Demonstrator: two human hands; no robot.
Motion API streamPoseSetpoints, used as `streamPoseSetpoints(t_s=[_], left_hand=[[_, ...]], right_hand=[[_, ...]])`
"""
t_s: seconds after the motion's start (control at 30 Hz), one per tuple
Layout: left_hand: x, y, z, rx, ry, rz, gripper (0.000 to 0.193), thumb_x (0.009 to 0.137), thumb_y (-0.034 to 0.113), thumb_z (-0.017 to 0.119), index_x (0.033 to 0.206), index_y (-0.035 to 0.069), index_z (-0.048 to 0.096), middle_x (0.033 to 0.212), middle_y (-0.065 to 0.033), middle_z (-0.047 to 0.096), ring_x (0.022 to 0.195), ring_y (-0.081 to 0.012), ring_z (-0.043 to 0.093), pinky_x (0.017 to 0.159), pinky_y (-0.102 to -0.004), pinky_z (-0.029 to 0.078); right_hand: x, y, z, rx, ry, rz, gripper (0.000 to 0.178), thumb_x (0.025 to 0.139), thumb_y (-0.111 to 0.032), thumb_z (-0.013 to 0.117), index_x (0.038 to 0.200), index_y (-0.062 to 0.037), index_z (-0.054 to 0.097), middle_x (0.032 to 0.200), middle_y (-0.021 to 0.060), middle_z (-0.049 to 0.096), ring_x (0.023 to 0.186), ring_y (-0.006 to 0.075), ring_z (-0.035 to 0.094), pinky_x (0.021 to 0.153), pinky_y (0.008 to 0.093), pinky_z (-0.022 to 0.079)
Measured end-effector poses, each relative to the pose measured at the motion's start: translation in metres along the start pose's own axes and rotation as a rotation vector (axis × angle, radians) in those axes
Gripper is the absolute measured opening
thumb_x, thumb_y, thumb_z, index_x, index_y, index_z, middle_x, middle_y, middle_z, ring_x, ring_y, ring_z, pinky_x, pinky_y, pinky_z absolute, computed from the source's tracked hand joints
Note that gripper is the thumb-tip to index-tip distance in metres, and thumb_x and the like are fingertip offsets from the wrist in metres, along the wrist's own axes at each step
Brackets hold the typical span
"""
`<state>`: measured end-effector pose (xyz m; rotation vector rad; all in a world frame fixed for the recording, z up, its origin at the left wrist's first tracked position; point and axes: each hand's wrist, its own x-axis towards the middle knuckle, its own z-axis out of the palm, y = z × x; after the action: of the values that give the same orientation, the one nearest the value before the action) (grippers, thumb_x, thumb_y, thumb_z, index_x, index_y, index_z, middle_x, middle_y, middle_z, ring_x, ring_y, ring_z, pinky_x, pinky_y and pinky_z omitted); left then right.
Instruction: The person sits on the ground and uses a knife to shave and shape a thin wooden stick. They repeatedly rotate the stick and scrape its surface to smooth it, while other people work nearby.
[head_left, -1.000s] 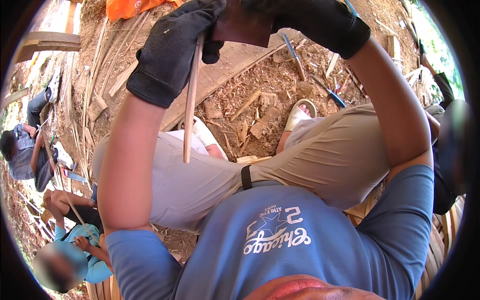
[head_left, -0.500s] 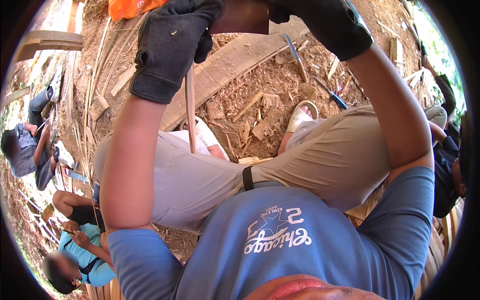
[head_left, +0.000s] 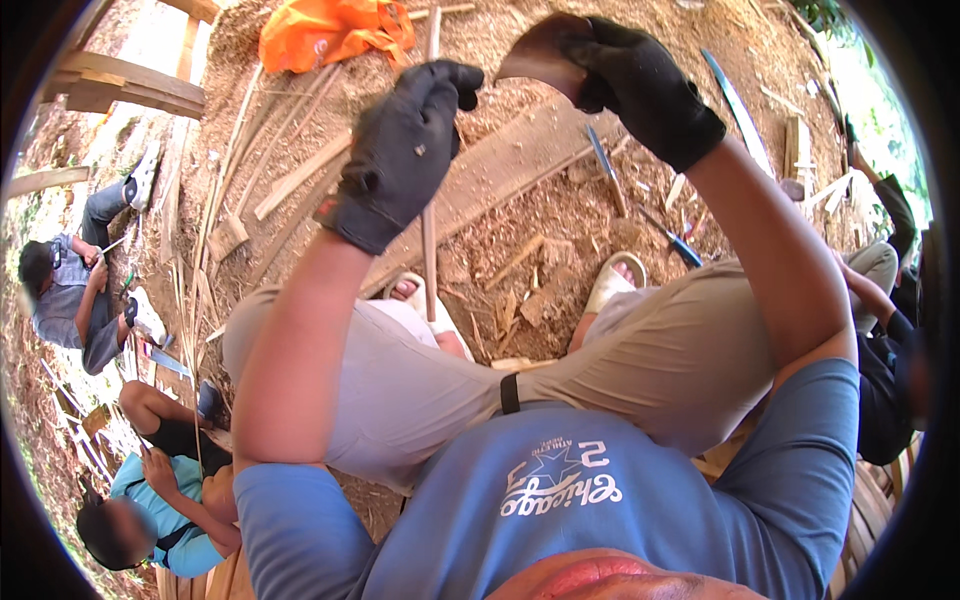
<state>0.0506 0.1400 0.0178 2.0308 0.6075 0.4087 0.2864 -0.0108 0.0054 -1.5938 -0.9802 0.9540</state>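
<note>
Left hand [head_left: 405, 150] in black work glove, closed around thin pale bamboo strip [head_left: 429, 265] running down toward the lap; right hand [head_left: 640, 85] (also black-gloved) gripping dark curved blade [head_left: 535, 60] raised above the strip's upper end; long flat wooden plank [head_left: 520, 180] on chip-strewn ground behind; orange plastic bag [head_left: 335, 30] farther off

The left hand [head_left: 405, 150], in a black glove, is closed around a thin wooden stick [head_left: 429, 270] that hangs down toward six o'clock. At two o'clock from it the gloved right hand [head_left: 640, 85] grips a dark curved blade [head_left: 535, 55]. Below lie a plank [head_left: 500, 185] and wood chips — an orange cloth [head_left: 330, 30] at eleven o'clock.
</note>
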Motion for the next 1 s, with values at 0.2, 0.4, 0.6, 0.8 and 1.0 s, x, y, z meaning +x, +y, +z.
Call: streamPoseSetpoints(t_s=[0.2,0.4,0.6,0.8,1.0], left_hand=[[-0.017,0.012,0.010,0.119,-0.052,0.200,0.021,0.109,0.011,0.049,0.121,0.009,0.066,0.095,-0.0060,0.074,0.072,-0.0167,0.070,0.065,-0.0339,0.057],[-0.015,0.006,0.009,0.094,-0.046,0.401,0.023,0.103,0.000,0.051,0.123,0.003,0.061,0.109,-0.0148,0.073,0.097,-0.0302,0.074,0.083,-0.0409,0.060],[-0.018,0.015,-0.002,-0.029,-0.103,0.485,0.023,0.102,-0.002,0.053,0.124,0.003,0.059,0.107,-0.0120,0.073,0.100,-0.0248,0.076,0.083,-0.0374,0.062],[-0.020,0.026,-0.021,-0.052,-0.237,0.420,0.024,0.102,-0.003,0.055,0.124,0.001,0.061,0.106,-0.0116,0.073,0.099,-0.0232,0.076,0.084,-0.0347,0.062],[-0.026,0.022,-0.014,-0.088,-0.232,0.408,0.022,0.108,0.003,0.049,0.128,0.000,0.058,0.109,-0.0119,0.071,0.096,-0.0185,0.071,0.084,-0.0326,0.059]], right_hand=[[-0.009,-0.021,0.022,0.481,0.046,0.167,0.025,0.103,-0.019,0.062,0.123,-0.0032,0.066,0.091,0.0021,0.068,0.076,0.0095,0.065,0.069,0.0257,0.054],[-0.009,-0.049,0.029,0.424,0.048,0.152,0.029,0.101,-0.018,0.062,0.124,-0.0003,0.065,0.103,0.0042,0.067,0.087,0.0120,0.066,0.075,0.0258,0.054],[-0.006,-0.042,0.015,0.269,-0.069,0.140,0.033,0.098,-0.015,0.058,0.127,0.0013,0.064,0.107,0.0058,0.069,0.088,0.0126,0.065,0.079,0.0276,0.054],[-0.002,-0.037,-0.014,0.205,-0.149,0.037,0.039,0.095,-0.012,0.056,0.130,0.0051,0.062,0.116,0.0087,0.070,0.096,0.0137,0.067,0.083,0.0266,0.054],[-0.008,-0.044,0.014,0.388,-0.181,0.077,0.042,0.097,-0.012,0.053,0.135,0.0050,0.060,0.120,0.0098,0.069,0.108,0.0166,0.067,0.096,0.0326,0.054]])
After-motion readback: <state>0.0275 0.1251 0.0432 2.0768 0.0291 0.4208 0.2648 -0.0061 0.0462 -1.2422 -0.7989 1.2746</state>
